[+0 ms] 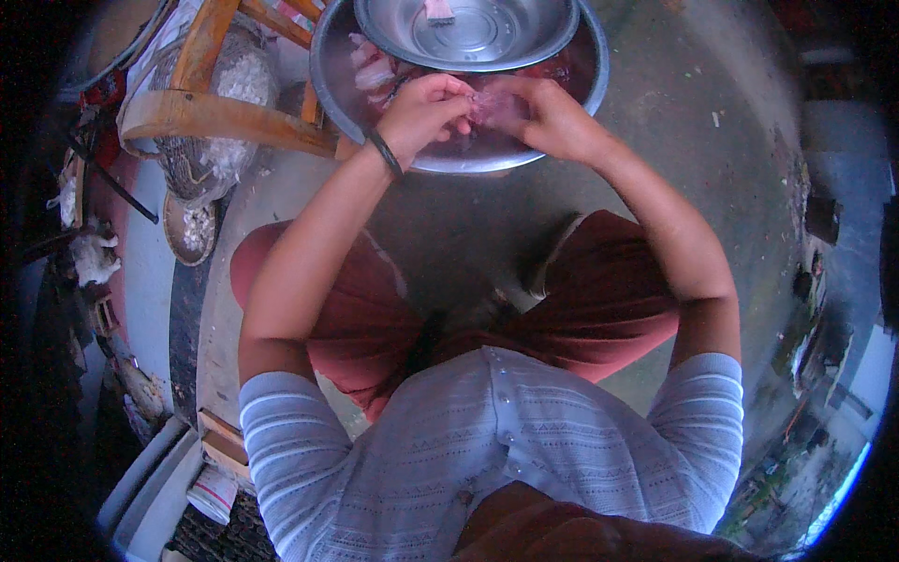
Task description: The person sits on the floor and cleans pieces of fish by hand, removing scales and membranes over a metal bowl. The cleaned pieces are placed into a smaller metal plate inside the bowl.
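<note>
A large metal basin (600, 67) stands on the floor before me, with dark reddish liquid and pale pink pieces (373, 70), which look like meat or fat, at its left side. A smaller metal bowl (467, 62) rests over its far part and holds a small pink-and-white object (439, 11) that I cannot name. Both hands are above the near part of the basin. My left hand (430, 112) has its fingers bent around something small and pinkish between the hands. Motion blurs my right hand (544, 112), which is close to the same spot; its hold is unclear.
At the left of the basin is a wooden chair or stool frame (225, 119). Behind its bars a mesh sack (242, 84) holds white fluffy material, and a small woven basket (191, 228) with white bits lies below. A white cup-like container (212, 492) stands at lower left.
</note>
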Motion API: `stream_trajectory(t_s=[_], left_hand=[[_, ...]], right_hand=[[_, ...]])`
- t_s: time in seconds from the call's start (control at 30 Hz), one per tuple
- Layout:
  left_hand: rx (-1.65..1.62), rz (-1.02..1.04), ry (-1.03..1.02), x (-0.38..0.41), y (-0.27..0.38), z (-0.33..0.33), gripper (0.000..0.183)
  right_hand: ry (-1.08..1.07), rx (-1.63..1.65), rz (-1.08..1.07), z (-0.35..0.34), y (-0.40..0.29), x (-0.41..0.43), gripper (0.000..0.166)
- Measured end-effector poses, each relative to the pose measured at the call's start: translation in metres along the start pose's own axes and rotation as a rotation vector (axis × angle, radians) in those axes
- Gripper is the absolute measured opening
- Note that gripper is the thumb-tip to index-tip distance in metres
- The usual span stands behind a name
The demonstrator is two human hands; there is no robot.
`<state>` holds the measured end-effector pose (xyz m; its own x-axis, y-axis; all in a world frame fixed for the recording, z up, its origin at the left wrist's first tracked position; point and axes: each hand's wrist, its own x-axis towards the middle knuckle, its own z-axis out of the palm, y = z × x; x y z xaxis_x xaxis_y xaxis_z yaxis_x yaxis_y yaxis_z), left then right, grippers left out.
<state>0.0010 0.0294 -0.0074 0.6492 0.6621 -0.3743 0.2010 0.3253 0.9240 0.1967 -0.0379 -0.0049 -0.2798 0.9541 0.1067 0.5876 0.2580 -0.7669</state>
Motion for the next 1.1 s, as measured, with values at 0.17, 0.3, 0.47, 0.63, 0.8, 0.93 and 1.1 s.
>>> stream_trajectory(t_s=[0.17, 0.3, 0.47, 0.63, 0.8, 0.93, 1.1], left_hand=[[-0.012, -0.024, -0.006, 0.003, 0.002, -0.007, 0.019], [-0.022, -0.024, -0.094, -0.011, 0.013, 0.003, 0.023], [0.115, -0.103, -0.067, -0.002, 0.008, 0.004, 0.021], [0.067, -0.071, -0.089, 0.002, 0.004, 0.001, 0.018], [0.045, -0.046, -0.124, 0.003, 0.003, -0.007, 0.015], [0.039, -0.053, -0.104, 0.001, 0.005, -0.006, 0.015], [0.162, -0.014, -0.128, 0.0, 0.008, -0.008, 0.012]], right_hand=[[-0.119, 0.348, 0.253, -0.01, -0.007, 0.004, 0.026], [-0.043, 0.28, 0.257, -0.012, -0.01, 0.004, 0.027], [0.058, 0.293, 0.093, 0.002, 0.002, 0.002, 0.03], [-0.016, 0.335, 0.18, -0.002, -0.004, 0.001, 0.032], [-0.031, 0.374, 0.242, -0.01, -0.01, 0.0, 0.03], [-0.054, 0.334, 0.27, -0.008, -0.005, 0.001, 0.03], [-0.05, 0.247, 0.158, -0.005, 0.005, 0.0, 0.029]])
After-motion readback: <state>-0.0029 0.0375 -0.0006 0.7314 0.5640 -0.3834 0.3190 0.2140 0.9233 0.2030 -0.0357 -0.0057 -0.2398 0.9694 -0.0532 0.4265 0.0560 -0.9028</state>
